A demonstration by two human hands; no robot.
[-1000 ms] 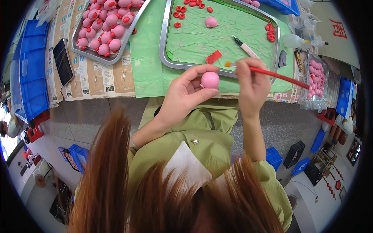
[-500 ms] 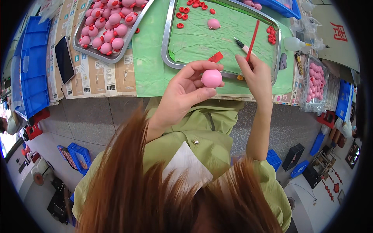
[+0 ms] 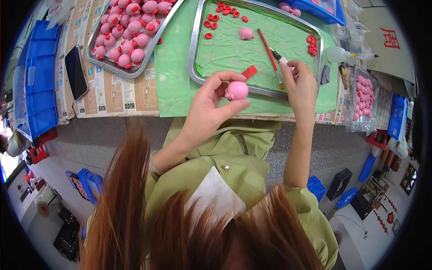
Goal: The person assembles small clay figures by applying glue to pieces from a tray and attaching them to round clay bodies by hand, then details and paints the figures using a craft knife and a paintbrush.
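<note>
My left hand (image 3: 209,101) holds a pink ball-shaped toy piece (image 3: 237,90) between thumb and fingers, in front of the tray's near rim. Small bumps show on its left side. Over the near right part of the metal tray (image 3: 194,67), my right hand (image 3: 300,85) has its fingers curled at the lower end of a black-and-white pen-like tool (image 3: 277,56); whether it grips the tool is hidden. A red-handled brush (image 3: 270,55) slants just left of these fingers. Another pink ball piece (image 3: 246,33) sits on the tray's green lining, near several small red rings (image 3: 215,18).
At the left stands a metal tray (image 3: 139,72) heaped with pink pieces bearing red parts. A phone (image 3: 76,72) lies beside it. On the right are more red rings (image 3: 312,45), a squeeze bottle (image 3: 337,53) and a clear-wrapped tray of pink pieces (image 3: 365,96). A red scrap (image 3: 249,72) lies near the rim.
The brush has tipped to the left, away from my right fingers, which have curled in by the pen-like tool. My left hand has turned the pink piece, showing its bumps, and shifted it slightly left.
</note>
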